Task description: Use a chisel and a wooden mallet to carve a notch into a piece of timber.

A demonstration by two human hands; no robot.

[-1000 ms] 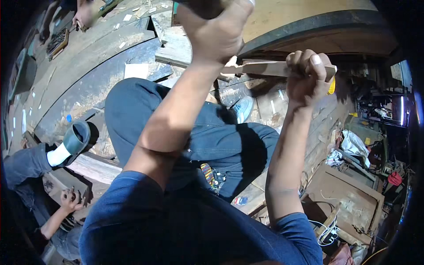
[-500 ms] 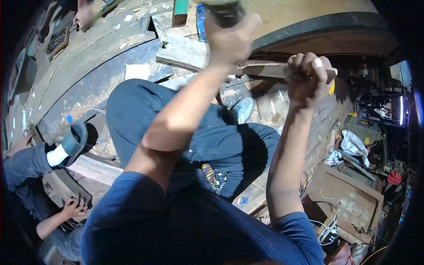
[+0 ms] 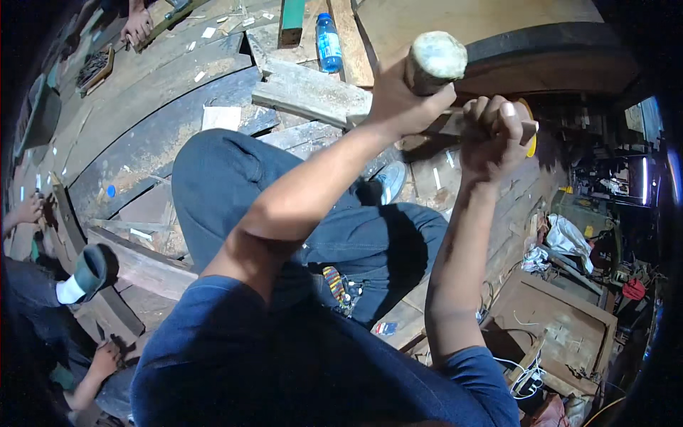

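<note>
My left hand (image 3: 402, 107) is closed around a short, thick round wooden block (image 3: 439, 57), its pale worn end facing up. A handle on it, if any, is hidden. Beside it, my right hand (image 3: 492, 135) is wrapped around a flat wooden strip (image 3: 448, 124), which pokes out on both sides of the fist. The block is above and left of this fist. Part of the strip is hidden behind my left hand. A large wooden panel with a dark curved edge (image 3: 548, 37) lies just beyond both hands. Something yellow (image 3: 531, 146) shows behind the right fist.
Boards (image 3: 306, 92) and wood scraps lie across the plank floor, near a blue bottle (image 3: 329, 44). A co-worker's hand (image 3: 107, 356) and boot (image 3: 96, 274) are at left; another hand (image 3: 137, 27) is at upper left. At right stand a wooden frame (image 3: 569, 320) and white cables (image 3: 528, 377).
My left hand has moved right and slightly down with the block, nearer the right fist. The right hand has barely moved. At left, the co-worker's leg and hands have shifted.
</note>
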